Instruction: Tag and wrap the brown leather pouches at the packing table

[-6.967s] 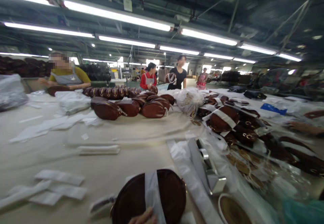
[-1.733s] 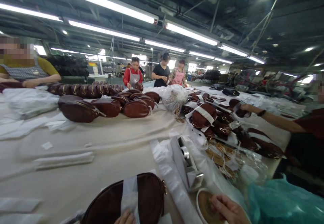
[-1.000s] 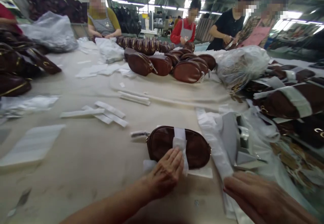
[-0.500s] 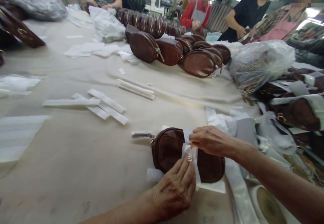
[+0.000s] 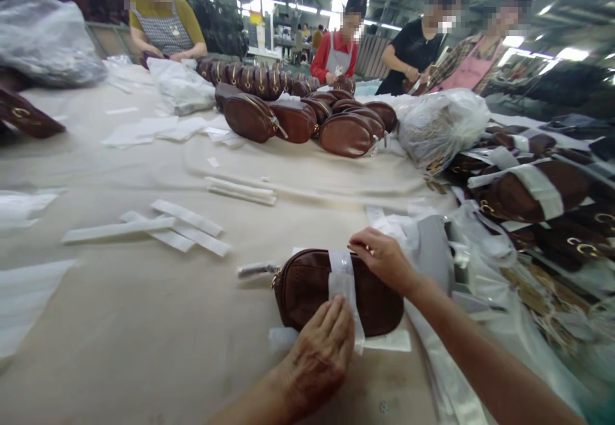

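Observation:
A small brown leather pouch (image 5: pixel 307 287) lies flat on the beige table (image 5: pixel 144 335) in front of me, with a white paper band (image 5: pixel 342 281) wrapped across its middle. My left hand (image 5: pixel 319 354) presses the near end of the band against the pouch's front edge. My right hand (image 5: pixel 382 258) rests fingers down on the pouch's far top edge, just right of the band. A wrapped zipper pull (image 5: pixel 254 269) sticks out at the pouch's left.
Loose white paper strips (image 5: pixel 185 223) lie left of the pouch. Rows of brown bags (image 5: pixel 288 114) fill the far table, a clear plastic bag (image 5: pixel 439 124) and banded bags (image 5: pixel 533 191) sit at right. Several people (image 5: pixel 336 56) work along the far side.
My right hand has let go of the band's end and moved to the pouch's far edge. The band now lies flat over the pouch. The view has tilted up slightly.

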A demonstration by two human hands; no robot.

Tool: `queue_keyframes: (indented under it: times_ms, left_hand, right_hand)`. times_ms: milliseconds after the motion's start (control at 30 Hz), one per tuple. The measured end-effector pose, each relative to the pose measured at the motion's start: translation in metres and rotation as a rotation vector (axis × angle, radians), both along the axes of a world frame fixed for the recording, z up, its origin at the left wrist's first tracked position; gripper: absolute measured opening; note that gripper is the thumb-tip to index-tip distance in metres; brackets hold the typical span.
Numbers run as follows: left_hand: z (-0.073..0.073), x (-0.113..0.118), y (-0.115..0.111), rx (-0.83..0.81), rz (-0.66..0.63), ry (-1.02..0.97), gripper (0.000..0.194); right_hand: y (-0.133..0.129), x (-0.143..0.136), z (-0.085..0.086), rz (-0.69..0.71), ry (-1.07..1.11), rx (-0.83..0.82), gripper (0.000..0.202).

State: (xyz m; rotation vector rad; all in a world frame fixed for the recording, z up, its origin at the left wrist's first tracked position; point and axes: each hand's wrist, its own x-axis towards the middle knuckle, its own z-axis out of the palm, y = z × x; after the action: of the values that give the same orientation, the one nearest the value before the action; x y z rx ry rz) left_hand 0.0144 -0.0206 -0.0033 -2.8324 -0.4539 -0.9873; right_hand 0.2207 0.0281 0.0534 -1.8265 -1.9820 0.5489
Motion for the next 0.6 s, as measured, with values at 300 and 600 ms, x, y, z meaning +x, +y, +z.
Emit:
queue_keyframes:
  times_ms: [300,600]
  left_hand:
    - [-0.017,-0.005,0.003,0.016,-0.023,-0.124,0.029]
    - [0.0,-0.008,0.007,0.059,-0.075,-0.139,0.019]
  right_hand:
    - [-0.094,-0.053,-0.037,0.155,-0.095,0.327,0.045]
    - [-0.13,-0.062,-0.025,0.087,0.094,0.315,0.05]
